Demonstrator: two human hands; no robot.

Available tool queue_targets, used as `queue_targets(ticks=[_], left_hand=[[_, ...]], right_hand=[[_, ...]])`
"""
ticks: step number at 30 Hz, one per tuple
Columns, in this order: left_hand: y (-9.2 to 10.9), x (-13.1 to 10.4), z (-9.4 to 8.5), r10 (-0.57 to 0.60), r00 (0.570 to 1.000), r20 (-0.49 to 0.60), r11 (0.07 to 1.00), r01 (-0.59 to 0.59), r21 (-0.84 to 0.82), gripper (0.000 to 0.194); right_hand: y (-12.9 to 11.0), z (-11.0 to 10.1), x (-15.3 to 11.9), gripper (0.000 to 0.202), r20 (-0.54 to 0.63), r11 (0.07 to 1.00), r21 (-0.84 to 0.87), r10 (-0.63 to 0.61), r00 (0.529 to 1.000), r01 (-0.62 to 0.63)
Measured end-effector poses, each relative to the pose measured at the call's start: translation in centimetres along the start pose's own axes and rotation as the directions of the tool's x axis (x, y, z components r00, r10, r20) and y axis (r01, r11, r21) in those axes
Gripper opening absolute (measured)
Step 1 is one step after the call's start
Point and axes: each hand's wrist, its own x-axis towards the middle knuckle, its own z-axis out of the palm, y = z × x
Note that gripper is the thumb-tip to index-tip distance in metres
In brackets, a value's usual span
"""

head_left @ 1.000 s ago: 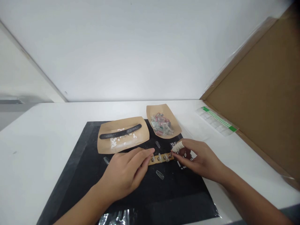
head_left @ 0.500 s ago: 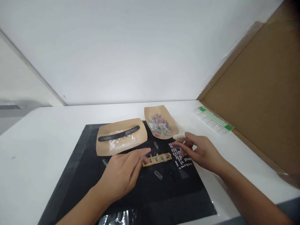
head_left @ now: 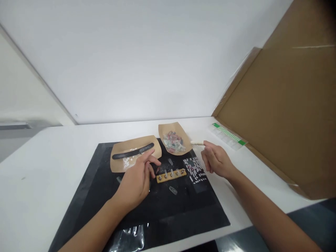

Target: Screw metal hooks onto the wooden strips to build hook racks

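My left hand hovers over the black mat, fingers apart, with nothing visible between them. Beside its fingertips is a reddish nail tip. Just right of that hand lies a yellow strip stand with several clear nail tips standing in a row. To the right, my right hand holds nothing that I can see. Its index finger wears a white cover and points at the tray of nail tips, the other fingers loosely curled. Below and left of it are rows of small white adhesive tabs.
A brown paper tray holds a black nail file and white bits. Another paper tray holds clear and reddish nail tips. Loose clear tips lie on the mat. A clear green-edged case sits by the cardboard wall.
My left hand has drawn back left from the stand, uncovering its left end. My right hand has lifted off the white tabs, its index finger now straightened. The view has shifted slightly.
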Motion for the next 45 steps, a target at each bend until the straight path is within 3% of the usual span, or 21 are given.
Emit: queue_targets(ticks=[2,4,8,13,20,26,33,37,39,42,45], left_hand=[[0.0,0.2,-0.3,0.023,0.999,0.024,0.999,-0.024,0.023,0.045],[0.1,0.3,-0.8,0.068,0.991,0.115,0.991,-0.08,0.103,0.04],[0.4,0.7,-1.7,0.145,0.944,0.297,0.945,-0.222,0.242,0.023],[0.2,0.8,-1.8,0.155,0.899,0.409,0.91,-0.291,0.296,0.017],[-0.2,0.7,-1.6,0.147,0.884,0.443,0.877,-0.324,0.356,0.02],[-0.6,0.6,-1.5,0.122,0.878,0.464,0.893,-0.3,0.334,0.021],[-0.7,0.7,-1.6,0.105,0.903,0.418,0.925,-0.243,0.293,0.018],[-0.5,0.8,-1.8,0.128,0.923,0.364,0.935,-0.234,0.265,0.016],[-0.3,0.9,-1.8,0.157,0.944,0.29,0.952,-0.222,0.209,0.016],[0.3,1.2,-1.5,0.22,0.972,0.087,0.972,-0.226,0.066,0.014],[0.9,1.2,-1.1,0.21,0.976,-0.06,0.976,-0.212,-0.038,0.012]], right_hand=[[-0.1,0.0,0.0,0.049,-0.009,0.999,0.012,-0.046,0.999,0.046],[0.1,-0.1,0.0,0.047,-0.018,0.997,0.004,-0.082,0.996,0.082],[0.3,-0.2,0.2,0.042,-0.016,0.989,-0.013,-0.147,0.989,0.147],[0.6,-0.3,0.3,0.041,-0.028,0.972,-0.019,-0.233,0.972,0.233],[1.3,-0.4,0.4,0.038,-0.034,0.963,-0.036,-0.27,0.962,0.269],[1.4,-0.2,0.5,0.035,0.036,0.967,-0.039,-0.251,0.967,0.252],[1.2,0.1,0.5,0.038,0.095,0.973,-0.018,-0.226,0.969,0.229],[1.1,0.3,0.5,0.038,0.051,0.97,-0.02,-0.242,0.969,0.243],[0.7,0.5,0.3,0.037,0.006,0.965,-0.044,-0.259,0.966,0.259],[-0.7,1.1,0.0,0.029,-0.024,0.941,-0.124,-0.321,0.947,0.316],[-3.2,2.1,-0.2,0.02,0.148,0.911,-0.187,-0.344,0.927,0.368]])
